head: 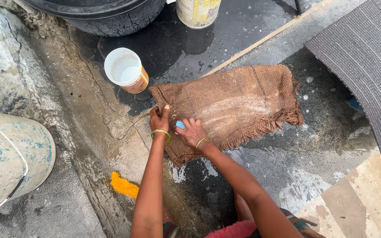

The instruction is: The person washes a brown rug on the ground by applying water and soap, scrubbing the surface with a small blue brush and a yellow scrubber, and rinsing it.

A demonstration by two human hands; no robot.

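**One mat, two hands on the wet floor**

Where it lies flat on the floor, one brown woven mat (230,108) is pinned by my left hand (159,120); my right hand (191,132) grips one blue object (180,124). One white cup (125,70) stands nearby.

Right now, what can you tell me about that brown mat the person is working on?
The mat is a coarse brown woven piece, like jute sacking, with frayed fringe along its right and lower edges. It lies flat on the wet ground, streaked with pale soapy marks across the middle. The left hand presses its left corner; the right hand rests on it, gripping a small blue object. A white cup lies close beside its upper left corner.
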